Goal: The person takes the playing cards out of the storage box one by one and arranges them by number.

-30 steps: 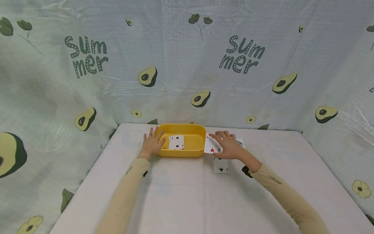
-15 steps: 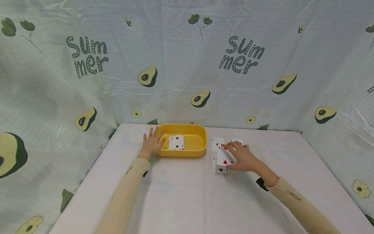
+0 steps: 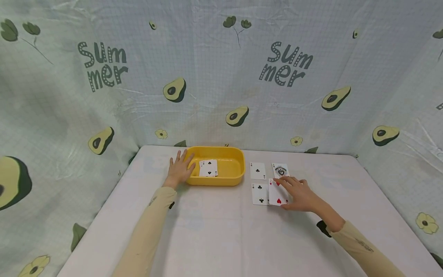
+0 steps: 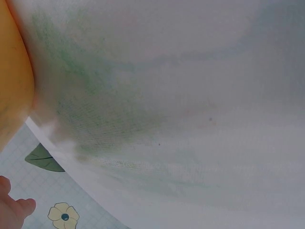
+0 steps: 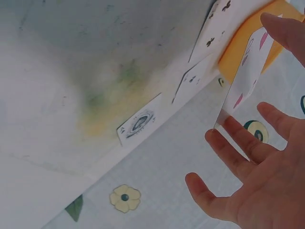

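Note:
My right hand (image 3: 300, 194) pinches a hearts playing card (image 3: 277, 194) by opposite edges, thumb on one side and fingertips on the other. In the head view this card overlaps the right side of a clubs card with two large pips (image 3: 258, 193). The right wrist view shows the hearts card (image 5: 248, 71) tilted, standing off the table. Spread across the left rim of the yellow tray (image 3: 226, 181), my left hand (image 3: 178, 169) keeps its fingers extended. Inside the tray lie a few overlapping playing cards (image 3: 209, 168), a spades card on top.
Beyond the held card lie an ace of clubs (image 3: 257, 170) and an ace of spades (image 3: 280, 169), face up on the white table (image 3: 214, 231). A hanging printed cloth (image 3: 207, 77) rises behind the table's far edge.
My right hand has carried the hearts card rightward and nearer, from beside the tray's right end across the clubs cards, uncovering both aces. The left hand has stayed on the tray.

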A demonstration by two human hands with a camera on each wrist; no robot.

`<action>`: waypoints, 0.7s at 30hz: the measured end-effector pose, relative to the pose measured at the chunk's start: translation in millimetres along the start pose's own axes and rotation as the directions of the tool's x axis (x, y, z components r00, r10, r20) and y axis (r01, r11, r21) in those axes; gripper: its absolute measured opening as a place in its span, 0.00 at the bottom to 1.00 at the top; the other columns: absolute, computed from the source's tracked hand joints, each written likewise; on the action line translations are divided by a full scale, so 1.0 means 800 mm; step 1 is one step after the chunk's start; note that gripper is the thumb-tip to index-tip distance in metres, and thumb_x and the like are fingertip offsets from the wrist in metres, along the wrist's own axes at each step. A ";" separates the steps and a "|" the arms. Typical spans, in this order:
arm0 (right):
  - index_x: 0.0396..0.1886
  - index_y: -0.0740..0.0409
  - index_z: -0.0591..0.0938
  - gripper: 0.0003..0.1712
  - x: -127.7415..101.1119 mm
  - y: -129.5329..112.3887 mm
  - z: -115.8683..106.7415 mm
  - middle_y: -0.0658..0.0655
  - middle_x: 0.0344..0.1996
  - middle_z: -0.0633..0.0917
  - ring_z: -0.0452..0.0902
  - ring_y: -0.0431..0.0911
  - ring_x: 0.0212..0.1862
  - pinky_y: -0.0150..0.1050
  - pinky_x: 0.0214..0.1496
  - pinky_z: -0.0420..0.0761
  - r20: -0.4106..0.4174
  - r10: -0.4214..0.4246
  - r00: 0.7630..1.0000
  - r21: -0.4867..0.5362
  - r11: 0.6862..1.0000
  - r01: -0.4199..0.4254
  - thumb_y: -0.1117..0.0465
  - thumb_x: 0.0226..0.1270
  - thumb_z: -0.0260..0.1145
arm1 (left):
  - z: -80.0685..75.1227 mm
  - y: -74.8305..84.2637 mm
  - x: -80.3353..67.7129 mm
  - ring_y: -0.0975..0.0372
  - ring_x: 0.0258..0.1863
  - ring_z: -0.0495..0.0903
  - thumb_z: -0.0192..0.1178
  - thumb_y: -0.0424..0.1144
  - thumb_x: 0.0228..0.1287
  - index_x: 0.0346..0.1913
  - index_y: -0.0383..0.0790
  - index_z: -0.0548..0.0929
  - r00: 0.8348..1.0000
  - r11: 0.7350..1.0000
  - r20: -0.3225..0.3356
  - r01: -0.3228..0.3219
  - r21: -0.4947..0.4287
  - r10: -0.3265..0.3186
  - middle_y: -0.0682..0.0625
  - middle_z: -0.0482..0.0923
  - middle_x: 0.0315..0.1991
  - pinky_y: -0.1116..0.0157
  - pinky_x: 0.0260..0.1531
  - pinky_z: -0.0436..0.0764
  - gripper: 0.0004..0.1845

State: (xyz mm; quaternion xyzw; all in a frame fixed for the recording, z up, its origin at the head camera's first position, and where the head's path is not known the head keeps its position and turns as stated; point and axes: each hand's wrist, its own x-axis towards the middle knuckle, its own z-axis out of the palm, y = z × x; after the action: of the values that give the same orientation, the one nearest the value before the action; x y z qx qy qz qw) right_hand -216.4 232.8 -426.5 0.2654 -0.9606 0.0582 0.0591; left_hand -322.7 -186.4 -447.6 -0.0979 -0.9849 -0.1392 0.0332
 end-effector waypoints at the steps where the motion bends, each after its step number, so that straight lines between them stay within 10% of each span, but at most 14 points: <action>1: 0.63 0.50 0.65 0.48 -0.002 0.002 0.000 0.58 0.56 0.71 0.65 0.56 0.58 0.59 0.49 0.64 0.005 0.001 1.000 -0.004 1.000 -0.001 0.47 0.39 0.73 | 0.000 0.000 0.001 0.45 0.70 0.38 0.37 0.51 0.68 0.68 0.47 0.56 1.000 1.000 0.002 0.000 0.000 0.000 0.41 0.43 0.71 0.38 0.62 0.42 0.27; 21: 0.62 0.54 0.66 0.45 -0.039 0.043 0.011 0.59 0.59 0.69 0.62 0.56 0.58 0.61 0.48 0.63 0.076 0.010 0.997 0.016 1.000 -0.011 0.49 0.41 0.72 | 0.002 -0.002 0.003 0.44 0.70 0.38 0.37 0.51 0.68 0.68 0.46 0.56 1.000 1.000 -0.001 -0.006 -0.002 0.006 0.40 0.43 0.71 0.38 0.62 0.42 0.28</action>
State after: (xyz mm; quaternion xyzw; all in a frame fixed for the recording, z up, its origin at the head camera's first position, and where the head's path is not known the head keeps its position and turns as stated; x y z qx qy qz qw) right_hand -208.1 276.2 -442.8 0.2628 -0.9630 0.0563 0.0203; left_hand -325.4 -187.0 -449.2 -0.1009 -0.9844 -0.1401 0.0341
